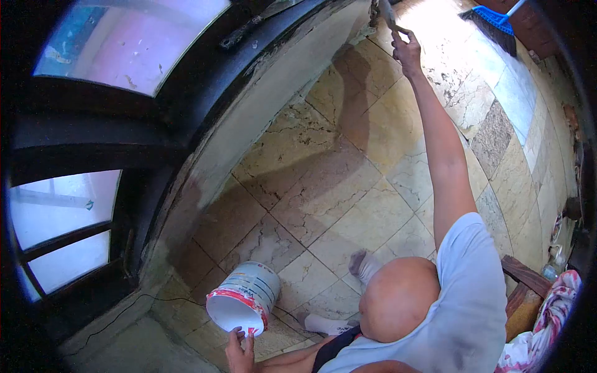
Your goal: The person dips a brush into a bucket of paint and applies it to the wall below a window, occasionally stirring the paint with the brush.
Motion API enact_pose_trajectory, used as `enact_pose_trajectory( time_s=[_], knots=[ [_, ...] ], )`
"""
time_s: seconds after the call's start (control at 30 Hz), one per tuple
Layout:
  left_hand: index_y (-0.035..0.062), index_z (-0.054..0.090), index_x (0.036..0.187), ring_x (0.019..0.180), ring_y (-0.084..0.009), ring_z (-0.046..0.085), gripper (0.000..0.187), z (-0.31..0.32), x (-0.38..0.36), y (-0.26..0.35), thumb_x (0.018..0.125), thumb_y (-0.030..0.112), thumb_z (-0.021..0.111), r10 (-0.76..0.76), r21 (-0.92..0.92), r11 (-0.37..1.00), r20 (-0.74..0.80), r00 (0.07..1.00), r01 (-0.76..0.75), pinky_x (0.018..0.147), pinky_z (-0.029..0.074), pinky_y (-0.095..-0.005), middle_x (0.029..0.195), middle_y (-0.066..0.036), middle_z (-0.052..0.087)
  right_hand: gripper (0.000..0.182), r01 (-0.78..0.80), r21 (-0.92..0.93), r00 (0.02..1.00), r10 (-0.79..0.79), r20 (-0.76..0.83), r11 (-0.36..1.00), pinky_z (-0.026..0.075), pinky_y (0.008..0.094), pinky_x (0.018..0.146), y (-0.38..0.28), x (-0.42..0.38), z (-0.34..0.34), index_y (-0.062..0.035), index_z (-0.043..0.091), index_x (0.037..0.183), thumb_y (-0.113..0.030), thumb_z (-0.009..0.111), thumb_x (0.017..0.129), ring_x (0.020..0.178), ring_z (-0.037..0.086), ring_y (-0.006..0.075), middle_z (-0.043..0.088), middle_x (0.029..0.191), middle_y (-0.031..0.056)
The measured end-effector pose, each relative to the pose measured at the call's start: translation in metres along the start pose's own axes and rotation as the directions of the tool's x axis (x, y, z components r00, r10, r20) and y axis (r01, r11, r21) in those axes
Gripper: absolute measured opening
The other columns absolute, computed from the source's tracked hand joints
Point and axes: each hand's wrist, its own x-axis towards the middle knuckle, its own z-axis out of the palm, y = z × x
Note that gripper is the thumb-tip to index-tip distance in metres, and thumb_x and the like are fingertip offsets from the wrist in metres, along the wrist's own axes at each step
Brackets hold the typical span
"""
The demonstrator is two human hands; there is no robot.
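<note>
My right arm stretches to the top of the view, where my right hand [407, 53] grips a dark, narrow tool [387, 13] beside the base of the wall; the tool's far end is cut off by the frame edge. At the bottom, my left hand [240, 353] pinches the rim of a white bucket [249, 287] between thumb and fingers. The bucket is tilted, its mouth towards me, with red smears round the rim. Its inside looks white; any contents cannot be made out.
Cracked stone tiles [329, 205] cover the floor. Dark-framed windows [68, 199] stand above a low wall [249, 112] on the left. A blue broom [494, 23] is at top right. Patterned cloth [550, 320] lies at lower right, near a clear bottle [550, 271]. A thin cable [134, 300] runs by the bucket.
</note>
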Motion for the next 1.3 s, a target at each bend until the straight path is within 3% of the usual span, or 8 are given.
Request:
enact_pose_trajectory(
  time_s=[0.17, 0.3, 0.37, 0.57, 0.77, 0.9, 1.07, 1.3],
  knots=[
    [0.0044, 0.047, 0.123, 0.098, -0.0351, 0.06, 0.044, 0.0, -0.002, 0.002, 0.091, 0.034, 0.054, -0.014, -0.002, 1.0, 0.01, 1.0, 0.014, 0.082, 0.045, -0.0389, 0.104, -0.022, 0.062, 0.034, 0.336, -0.332, 0.942, -0.313, 0.122, 0.881, 0.048, 0.0328, 0.07, 0.021, -0.067, 0.05, -0.004, 0.054, 0.113, -0.023, 0.056, 0.086, 0.074, 0.06, 0.0213, 0.064, 0.089, 0.0132],
    [0.0041, 0.048, 0.121, 0.099, -0.0351, 0.06, 0.043, 0.0, 0.002, 0.012, 0.091, 0.033, 0.054, -0.055, -0.008, 0.998, 0.031, 0.998, 0.055, 0.082, 0.045, -0.0406, 0.104, -0.023, 0.062, 0.031, 0.064, -0.46, 0.964, 0.065, 0.259, 0.885, 0.043, 0.0456, 0.057, -0.01, -0.2, 0.107, -0.0029, 0.059, 0.102, -0.025, 0.055, 0.081, 0.06, 0.056, 0.0378, 0.055, 0.066, 0.0221],
    [0.0037, 0.048, 0.12, 0.099, -0.0347, 0.06, 0.041, -0.002, 0.003, 0.013, 0.091, 0.032, 0.054, -0.029, 0.011, 1.0, 0.022, 0.999, 0.029, 0.082, 0.045, -0.0407, 0.104, -0.023, 0.062, 0.031, 0.173, -0.233, 0.949, -0.098, 0.301, 0.957, 0.044, 0.0443, 0.058, -0.005, -0.254, 0.125, -0.0027, 0.059, 0.101, -0.025, 0.055, 0.079, 0.058, 0.056, 0.0355, 0.055, 0.067, 0.0219],
    [0.0001, 0.051, 0.115, 0.098, -0.0334, 0.06, 0.039, 0.005, 0.002, -0.002, 0.087, 0.026, 0.058, -0.012, 0.016, 1.0, -0.014, 1.0, 0.012, 0.083, 0.046, -0.0402, 0.102, -0.022, 0.062, 0.043, 0.04, -0.053, 0.262, 0.041, 0.964, 0.998, 0.046, 0.0303, 0.07, -0.011, -0.248, 0.124, -0.0091, 0.059, 0.116, -0.026, 0.057, 0.077, 0.075, 0.056, 0.0153, 0.065, 0.089, 0.0075],
    [-0.0015, 0.052, 0.114, 0.099, -0.0339, 0.06, 0.038, -0.005, -0.004, 0.0, 0.085, 0.02, 0.062, -0.038, -0.061, 0.998, -0.055, 0.998, 0.035, 0.082, 0.047, -0.0399, 0.105, -0.023, 0.061, 0.049, -0.134, -0.335, 0.375, 0.361, 0.854, 0.933, 0.045, 0.0336, 0.085, 0.038, -0.103, 0.086, -0.0047, 0.054, 0.122, -0.03, 0.065, 0.081, 0.098, 0.057, 0.0204, 0.061, 0.11, 0.0094],
    [-0.0008, 0.051, 0.115, 0.1, -0.0283, 0.061, 0.037, -0.032, -0.021, -0.009, 0.084, 0.015, 0.063, -0.096, -0.147, 0.985, -0.052, 0.994, 0.087, 0.082, 0.048, -0.0355, 0.105, -0.019, 0.062, 0.046, -0.12, -0.38, 0.715, 0.345, 0.608, 0.917, 0.042, 0.0216, 0.066, 0.023, -0.052, 0.006, -0.0066, 0.053, 0.124, -0.029, 0.062, 0.085, 0.077, 0.054, 0.0111, 0.062, 0.102, 0.0032],
    [-0.0011, 0.051, 0.115, 0.1, -0.0252, 0.061, 0.036, -0.053, -0.029, -0.06, 0.087, 0.019, 0.06, -0.147, -0.209, 0.971, -0.133, 0.98, 0.118, 0.085, 0.047, -0.0331, 0.105, -0.018, 0.062, 0.046, 0.045, -0.044, 0.93, -0.026, 0.367, 0.998, 0.037, 0.0163, 0.063, 0.005, -0.09, -0.076, -0.0002, 0.047, 0.123, -0.026, 0.061, 0.087, 0.074, 0.046, 0.006, 0.05, 0.087, 0.0],
    [0.0007, 0.054, 0.113, 0.094, -0.0175, 0.06, 0.04, 0.0, -0.01, -0.161, 0.089, 0.032, 0.057, -0.196, -0.45, 0.866, 0.098, 0.976, 0.219, 0.081, 0.047, -0.0309, 0.101, -0.013, 0.063, 0.035, -0.445, 0.008, 0.599, 0.291, 0.746, 0.895, 0.029, 0.0168, 0.045, -0.062, -0.255, -0.013, -0.0084, 0.044, 0.119, -0.022, 0.057, 0.09, 0.054, 0.038, 0.0017, 0.041, 0.067, -0.0055]
  ],
)
